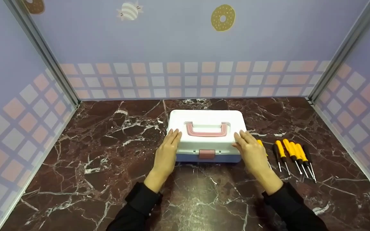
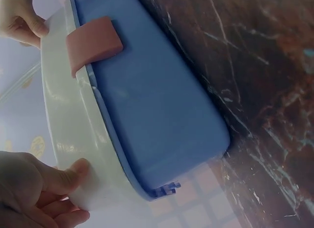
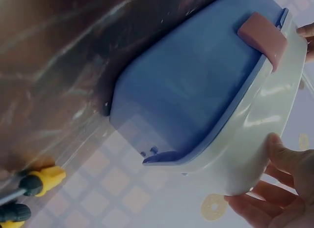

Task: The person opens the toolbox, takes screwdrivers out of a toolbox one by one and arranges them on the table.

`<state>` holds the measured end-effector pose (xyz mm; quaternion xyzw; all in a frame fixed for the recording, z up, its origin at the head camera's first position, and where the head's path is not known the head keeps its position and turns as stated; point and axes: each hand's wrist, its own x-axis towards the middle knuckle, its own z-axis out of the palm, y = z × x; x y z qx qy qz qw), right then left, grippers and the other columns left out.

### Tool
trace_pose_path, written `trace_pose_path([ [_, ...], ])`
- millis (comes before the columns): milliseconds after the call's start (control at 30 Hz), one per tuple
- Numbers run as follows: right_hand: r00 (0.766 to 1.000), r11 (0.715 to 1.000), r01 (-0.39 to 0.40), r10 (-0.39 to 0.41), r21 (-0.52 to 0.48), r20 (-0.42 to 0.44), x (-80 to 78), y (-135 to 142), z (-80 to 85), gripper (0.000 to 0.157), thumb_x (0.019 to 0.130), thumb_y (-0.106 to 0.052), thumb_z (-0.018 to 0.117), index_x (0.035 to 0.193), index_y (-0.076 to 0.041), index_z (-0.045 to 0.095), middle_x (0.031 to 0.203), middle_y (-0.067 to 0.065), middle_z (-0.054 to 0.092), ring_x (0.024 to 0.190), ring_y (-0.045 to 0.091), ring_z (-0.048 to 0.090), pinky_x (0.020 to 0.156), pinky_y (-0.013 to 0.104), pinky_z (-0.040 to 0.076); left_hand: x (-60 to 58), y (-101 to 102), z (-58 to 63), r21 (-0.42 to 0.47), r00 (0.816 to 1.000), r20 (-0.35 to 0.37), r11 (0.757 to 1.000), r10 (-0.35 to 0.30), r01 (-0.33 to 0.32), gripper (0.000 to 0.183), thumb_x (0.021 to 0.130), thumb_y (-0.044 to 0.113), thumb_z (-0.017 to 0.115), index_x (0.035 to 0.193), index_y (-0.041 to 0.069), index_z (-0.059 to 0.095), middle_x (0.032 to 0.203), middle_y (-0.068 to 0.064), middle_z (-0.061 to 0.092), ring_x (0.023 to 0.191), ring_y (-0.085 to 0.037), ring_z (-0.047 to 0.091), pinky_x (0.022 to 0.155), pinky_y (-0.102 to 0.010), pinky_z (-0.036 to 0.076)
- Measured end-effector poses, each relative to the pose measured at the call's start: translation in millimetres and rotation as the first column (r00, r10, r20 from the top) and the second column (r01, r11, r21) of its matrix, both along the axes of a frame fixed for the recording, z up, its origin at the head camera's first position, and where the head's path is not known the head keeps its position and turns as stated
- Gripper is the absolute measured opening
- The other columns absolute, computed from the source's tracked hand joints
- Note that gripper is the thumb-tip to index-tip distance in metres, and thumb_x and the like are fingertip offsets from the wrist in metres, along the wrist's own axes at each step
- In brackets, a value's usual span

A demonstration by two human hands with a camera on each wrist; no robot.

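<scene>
A toolbox stands shut on the table, with a white lid (image 1: 206,116), a blue base (image 2: 152,100), a pink carry handle (image 1: 206,133) folded down on top and a pink latch (image 1: 207,154) at the front. My left hand (image 1: 167,152) rests on the lid's left front corner, fingers straight on top and thumb (image 2: 78,171) against the white front face. On the right front corner lies my right hand (image 1: 252,154) in much the same way, its thumb (image 3: 279,147) on the front and fingers spread over the lid's edge. The toolbox's contents are hidden.
Several screwdrivers (image 1: 289,149) with yellow and black handles lie right of the toolbox, shafts toward the front. One more yellow handle (image 1: 260,143) is partly hidden behind my right hand. Patterned panels (image 1: 191,77) wall in the dark marbled table (image 1: 114,179) at the back and sides.
</scene>
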<state>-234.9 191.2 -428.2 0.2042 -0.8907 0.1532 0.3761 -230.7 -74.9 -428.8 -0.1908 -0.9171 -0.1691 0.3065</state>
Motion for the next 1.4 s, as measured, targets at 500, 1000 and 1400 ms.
trace_pose_path([
  [500,0.969,0.998,0.060,-0.059,0.006,0.241,-82.6,-8,13.6,0.033,0.079,-0.012,0.063,0.109,0.003,0.058,0.110,0.023,0.055,0.106,0.037,0.049,0.081,0.047,0.043,-83.1,5,7.1,-0.075,0.996,0.083,0.997,0.038,-0.032,0.040,0.081,-0.011,0.046,0.120,-0.002,0.052,0.125,-0.017,0.048,0.118,-0.031,0.041,0.090,-0.036,0.039],
  [1000,0.919,0.989,0.144,-0.148,0.039,0.366,-136.0,-22,26.0,0.019,0.080,-0.012,0.063,0.088,0.004,0.056,0.102,0.021,0.057,0.095,0.036,0.053,0.077,0.045,0.044,-131.6,10,24.3,-0.163,0.888,0.439,0.984,0.136,-0.069,0.052,0.092,0.018,0.045,0.137,-0.001,0.027,0.144,-0.014,0.020,0.132,-0.029,0.013,0.104,-0.043,0.016],
  [1400,0.847,0.988,0.083,-0.137,0.128,0.514,-124.1,-6,17.6,0.057,0.088,-0.027,0.053,0.137,-0.004,0.031,0.139,0.020,0.028,0.125,0.041,0.025,0.096,0.056,0.024,-108.9,-11,1.9,-0.085,0.902,0.392,0.983,0.182,-0.162,0.056,0.095,0.032,0.036,0.142,0.008,0.017,0.147,-0.013,0.007,0.133,-0.026,0.002,0.101,-0.054,0.008],
])
